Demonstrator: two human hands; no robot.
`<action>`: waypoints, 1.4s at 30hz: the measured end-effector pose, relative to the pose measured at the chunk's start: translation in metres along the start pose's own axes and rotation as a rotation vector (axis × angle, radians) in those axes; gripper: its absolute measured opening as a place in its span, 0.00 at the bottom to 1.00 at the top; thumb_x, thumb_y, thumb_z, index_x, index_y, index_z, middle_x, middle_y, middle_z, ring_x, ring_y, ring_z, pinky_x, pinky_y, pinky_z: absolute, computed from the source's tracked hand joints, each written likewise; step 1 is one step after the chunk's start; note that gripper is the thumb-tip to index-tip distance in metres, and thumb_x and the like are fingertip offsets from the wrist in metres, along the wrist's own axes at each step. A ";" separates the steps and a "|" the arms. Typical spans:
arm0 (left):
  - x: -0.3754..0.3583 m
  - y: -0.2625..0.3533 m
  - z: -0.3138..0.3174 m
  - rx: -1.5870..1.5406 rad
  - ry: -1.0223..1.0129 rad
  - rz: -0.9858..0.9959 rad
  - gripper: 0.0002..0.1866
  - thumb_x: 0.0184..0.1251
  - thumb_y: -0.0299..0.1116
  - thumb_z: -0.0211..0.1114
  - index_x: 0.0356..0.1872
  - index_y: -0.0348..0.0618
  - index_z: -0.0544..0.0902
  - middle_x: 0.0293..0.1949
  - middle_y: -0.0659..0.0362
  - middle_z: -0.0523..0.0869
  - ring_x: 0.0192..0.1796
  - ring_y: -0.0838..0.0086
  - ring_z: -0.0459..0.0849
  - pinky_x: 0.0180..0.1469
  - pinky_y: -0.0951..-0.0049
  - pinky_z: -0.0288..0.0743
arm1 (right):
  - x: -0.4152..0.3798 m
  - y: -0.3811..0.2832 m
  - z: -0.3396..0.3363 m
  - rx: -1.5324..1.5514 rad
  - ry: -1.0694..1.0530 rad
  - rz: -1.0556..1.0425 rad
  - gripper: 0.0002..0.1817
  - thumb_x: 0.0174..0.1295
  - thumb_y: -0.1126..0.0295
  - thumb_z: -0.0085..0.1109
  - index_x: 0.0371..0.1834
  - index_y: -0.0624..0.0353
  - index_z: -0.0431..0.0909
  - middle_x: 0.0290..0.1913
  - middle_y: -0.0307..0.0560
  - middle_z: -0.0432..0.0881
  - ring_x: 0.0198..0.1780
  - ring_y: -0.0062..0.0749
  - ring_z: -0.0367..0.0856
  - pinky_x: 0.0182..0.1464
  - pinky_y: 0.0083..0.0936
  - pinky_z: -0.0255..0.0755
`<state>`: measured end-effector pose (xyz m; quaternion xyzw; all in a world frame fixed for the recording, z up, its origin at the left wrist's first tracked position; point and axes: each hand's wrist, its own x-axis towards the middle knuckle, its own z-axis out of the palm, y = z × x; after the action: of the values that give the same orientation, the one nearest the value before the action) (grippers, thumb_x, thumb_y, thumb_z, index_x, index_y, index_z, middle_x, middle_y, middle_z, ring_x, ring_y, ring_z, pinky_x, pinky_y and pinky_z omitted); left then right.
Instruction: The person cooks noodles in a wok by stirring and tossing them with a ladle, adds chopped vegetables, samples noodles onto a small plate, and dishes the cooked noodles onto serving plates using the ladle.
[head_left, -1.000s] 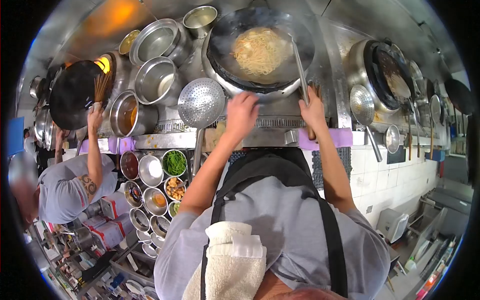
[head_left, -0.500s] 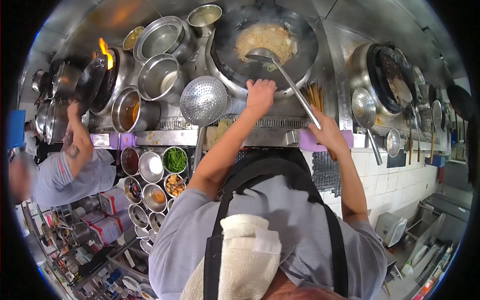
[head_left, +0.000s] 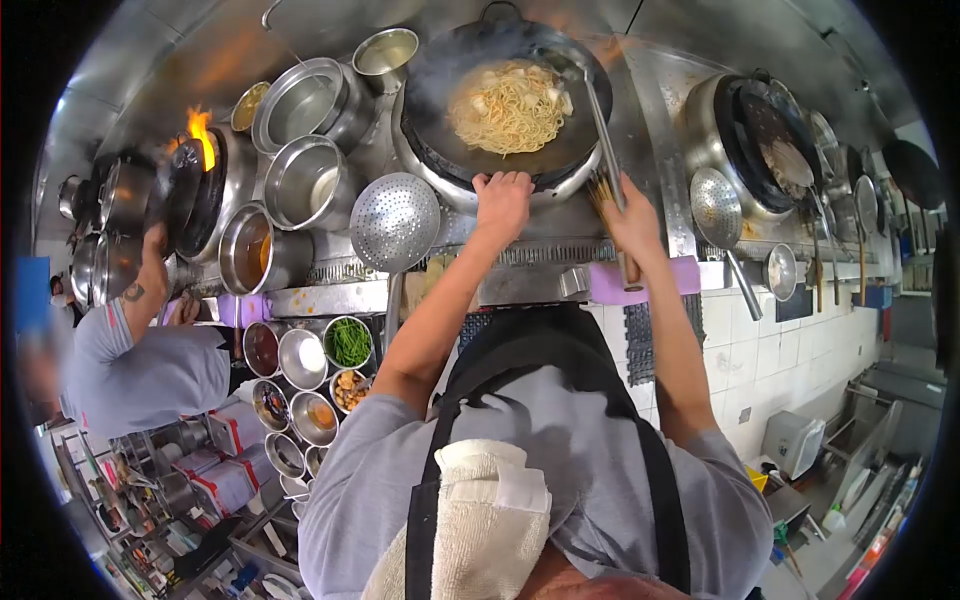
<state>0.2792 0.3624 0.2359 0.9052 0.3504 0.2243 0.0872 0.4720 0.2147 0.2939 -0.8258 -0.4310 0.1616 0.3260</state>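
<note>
A wok (head_left: 455, 155) on the burner holds a heap of noodles (head_left: 515, 112) with pale pieces mixed in, and steam rises on its left. My left hand (head_left: 503, 203) is closed over the wok's near edge, fingers curled down; a cloth under the grip cannot be made out. My right hand (head_left: 632, 217) is wrapped around the long handle of a ladle (head_left: 603, 125). The ladle's bowl lies at the wok's far right side, beside the noodles, and is hard to make out. A bamboo brush (head_left: 602, 192) stands just left of my right hand.
A perforated strainer (head_left: 395, 222) lies left of my left forearm. Steel pots (head_left: 312, 182) stand beyond it, and bowls of ingredients (head_left: 348, 342) sit below. Another person (head_left: 150, 350) works at a flaming wok on the left. A second wok (head_left: 740, 150) is at right.
The ladle has swung from over the noodles to the wok's right side, its handle now steeper. The noodles sit in a fuller heap. My left hand stays at the wok's edge.
</note>
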 end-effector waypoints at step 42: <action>-0.246 0.155 0.261 -0.133 -0.758 -0.125 0.30 0.73 0.31 0.52 0.75 0.37 0.64 0.77 0.44 0.61 0.80 0.48 0.58 0.74 0.33 0.57 | -0.045 0.027 -0.107 -0.171 -0.555 -0.155 0.36 0.62 0.75 0.61 0.76 0.63 0.64 0.63 0.70 0.79 0.64 0.56 0.80 0.65 0.32 0.72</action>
<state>0.3324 0.0817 -0.0310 0.8930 0.3325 -0.1097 0.2827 0.5217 0.1239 0.3537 -0.7390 -0.5777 0.3188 0.1361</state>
